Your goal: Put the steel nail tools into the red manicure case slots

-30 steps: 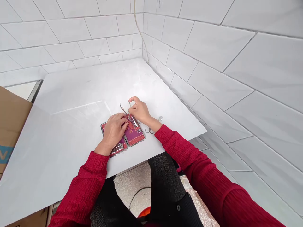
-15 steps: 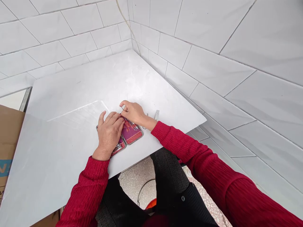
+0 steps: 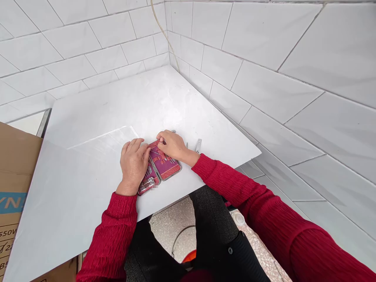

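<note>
An unfolded manicure case (image 3: 170, 170) with a purple and red lining lies on the white tabletop. Slim metal tools sit in loops in its right half, and nail clippers (image 3: 149, 183) are in the left half. My left hand (image 3: 133, 164) is bent over the left half, its thumb by the hinge, steadying the case. Over the far end of the right half, my right hand (image 3: 174, 147) has thumb and fingers pinched together; what is between them is hidden. Another nail clipper (image 3: 199, 146) lies beyond my right wrist, beside a pointed metal tip (image 3: 187, 145).
The white tabletop (image 3: 96, 188) runs into a tiled corner (image 3: 169, 47), where a thin cable (image 3: 160, 25) hangs. A cardboard box (image 3: 17, 164) stands at the left. Below the front edge are my legs (image 3: 216, 219) and an orange-red object (image 3: 189, 256).
My right hand has moved away from the left and slightly toward me. The left hand has drawn back from the right half, showing more lining and the clippers. The view has shifted slightly.
</note>
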Available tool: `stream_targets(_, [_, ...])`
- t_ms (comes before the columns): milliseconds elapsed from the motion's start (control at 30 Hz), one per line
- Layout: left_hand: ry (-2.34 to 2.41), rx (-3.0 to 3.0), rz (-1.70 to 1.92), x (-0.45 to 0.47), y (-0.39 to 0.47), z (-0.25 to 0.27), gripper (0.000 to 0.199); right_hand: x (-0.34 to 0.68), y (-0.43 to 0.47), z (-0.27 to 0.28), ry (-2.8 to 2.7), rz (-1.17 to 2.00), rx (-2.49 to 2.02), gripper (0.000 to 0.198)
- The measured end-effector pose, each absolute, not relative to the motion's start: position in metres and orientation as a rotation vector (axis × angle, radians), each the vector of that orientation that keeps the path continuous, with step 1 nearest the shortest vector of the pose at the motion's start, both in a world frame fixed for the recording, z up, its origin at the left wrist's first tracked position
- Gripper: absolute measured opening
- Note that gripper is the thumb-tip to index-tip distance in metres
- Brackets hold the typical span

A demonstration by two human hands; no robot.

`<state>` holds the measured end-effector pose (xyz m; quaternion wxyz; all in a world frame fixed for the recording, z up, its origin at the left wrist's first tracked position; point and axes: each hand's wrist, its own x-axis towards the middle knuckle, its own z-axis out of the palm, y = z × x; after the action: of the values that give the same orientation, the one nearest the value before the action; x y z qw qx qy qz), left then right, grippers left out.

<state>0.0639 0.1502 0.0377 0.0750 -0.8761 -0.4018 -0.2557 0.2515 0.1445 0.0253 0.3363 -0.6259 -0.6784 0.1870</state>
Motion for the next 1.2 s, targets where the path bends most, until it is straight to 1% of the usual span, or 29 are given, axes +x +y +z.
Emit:
stream_targets(100, [-1.251, -2.609, -0.752, 0.059, 0.152, 0.039, 0.029, 0.25, 0.143, 0.025, -1.756, 0.513, -1.614, 0.028])
stream_targets(233, [-1.258, -2.628, -0.7, 0.057, 0.151, 0.04, 0.03, 0.253, 0.145, 0.026, -1.688, 0.488, -1.603, 0.019])
stream_targets(400, [-1.239, -2.675, -0.651, 0.056, 0.151, 0.039, 0.027, 0.281, 0.155, 0.028, -1.518, 0.354, -1.622, 0.019])
stream_targets(500, [-1.243, -2.708, -0.652, 0.055, 0.153, 0.037, 0.027, 0.301, 0.16, 0.027, -1.491, 0.301, -1.73, 0.024])
stream_targets(600, [-1.254, -2.708, -0.676, 0.056, 0.154, 0.035, 0.028, 0.308, 0.162, 0.024, -1.578, 0.332, -1.806, 0.026])
stream_targets(767, [-1.252, -2.71, -0.691, 0.058, 0.156, 0.033, 0.027, 0.302, 0.161, 0.025, -1.766, 0.251, -1.826, 0.019])
stream_targets(1033, [-1.239, -2.712, -0.697, 0.06, 0.154, 0.033, 0.029, 0.3, 0.161, 0.039, -2.041, 0.098, -1.959, 0.031])
stream_targets(1200, [-1.238, -2.733, -0.684, 0.06, 0.153, 0.034, 0.032, 0.301, 0.171, 0.05, -2.21, 0.09, -1.976, 0.026])
